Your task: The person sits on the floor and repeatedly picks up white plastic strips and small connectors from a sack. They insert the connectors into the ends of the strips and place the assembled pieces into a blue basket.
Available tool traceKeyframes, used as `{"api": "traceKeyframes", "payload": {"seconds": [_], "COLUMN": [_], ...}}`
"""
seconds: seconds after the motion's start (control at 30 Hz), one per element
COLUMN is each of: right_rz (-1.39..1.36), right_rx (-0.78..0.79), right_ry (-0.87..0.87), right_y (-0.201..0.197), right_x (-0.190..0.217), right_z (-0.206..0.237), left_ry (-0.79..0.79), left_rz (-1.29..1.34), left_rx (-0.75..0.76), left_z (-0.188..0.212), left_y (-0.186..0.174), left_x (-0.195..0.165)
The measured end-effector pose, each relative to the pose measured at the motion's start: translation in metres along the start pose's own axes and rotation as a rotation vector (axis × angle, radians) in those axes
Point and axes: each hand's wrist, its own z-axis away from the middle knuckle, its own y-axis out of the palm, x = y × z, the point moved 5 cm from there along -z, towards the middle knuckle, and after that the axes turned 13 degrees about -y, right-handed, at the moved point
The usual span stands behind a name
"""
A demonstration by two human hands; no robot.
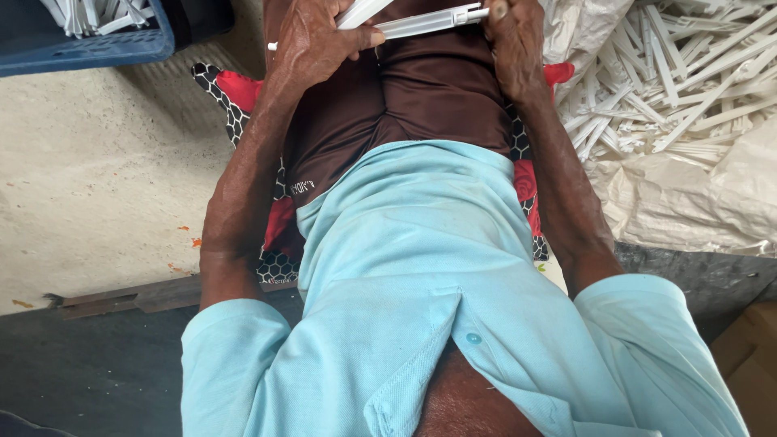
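Observation:
My left hand (317, 42) is closed around a white plastic piece (358, 11) at the top of the view, above my lap. My right hand (513, 44) grips the far end of a long white plastic strip (427, 22) that runs across to my left hand. The two pieces meet between my hands; how they join is not visible. Below them are my brown shorts (429, 89) and light blue shirt (421, 267).
A blue crate (97, 47) with white plastic parts stands at the top left. A pile of white plastic strips (680, 77) lies on a white sack (688, 202) to the right. I sit on a red and black patterned cushion (235, 101) on a concrete floor (97, 178). A cardboard box (749, 356) is at the bottom right.

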Motion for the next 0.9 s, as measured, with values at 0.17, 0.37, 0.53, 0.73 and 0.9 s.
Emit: {"api": "traceKeyframes", "payload": {"seconds": [0.17,0.37,0.53,0.73,0.9], "right_rz": [0.013,0.003,-0.105,-0.046,0.017], "right_rx": [-0.001,-0.015,0.006,0.016,-0.024], "right_ry": [-0.126,0.096,-0.137,0.082,-0.069], "right_y": [0.003,0.009,0.002,0.013,0.003], "right_x": [0.019,0.001,0.027,-0.004,0.010], "right_z": [-0.003,-0.014,-0.003,-0.011,-0.010], "left_ry": [0.027,-0.022,-0.017,-0.021,0.010], "left_rz": [0.007,-0.043,-0.038,-0.039,0.005], "left_rx": [0.006,-0.012,-0.008,-0.014,-0.003], "left_z": [0.001,0.000,0.001,0.004,0.003], "left_y": [0.004,0.001,0.000,0.000,-0.001], "left_x": [0.003,0.005,0.001,-0.006,-0.006]}}
